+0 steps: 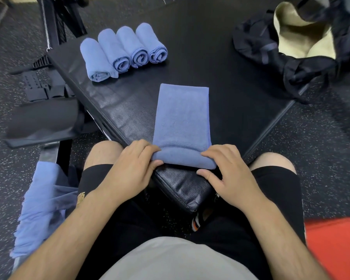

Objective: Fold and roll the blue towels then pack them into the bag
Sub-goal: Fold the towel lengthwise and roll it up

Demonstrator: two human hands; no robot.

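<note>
Folded towel (182,118) lies as a long strip on the black padded surface (220,67), running from centre toward 6 o'clock, its near end turned over into a low roll. Left hand (133,160), at 7 o'clock of the strip, and right hand (228,170), at 5 o'clock, each close their grip on one end of this roll, fingers curled over the top, thumbs at its near side. Four rolled towels (123,51) lie side by side, touching, at 11 o'clock. The bag (291,47), mouth open on a pale lining, rests at 2 o'clock. Loose blue towels (42,203) hang at 8 o'clock, off the surface.
</note>
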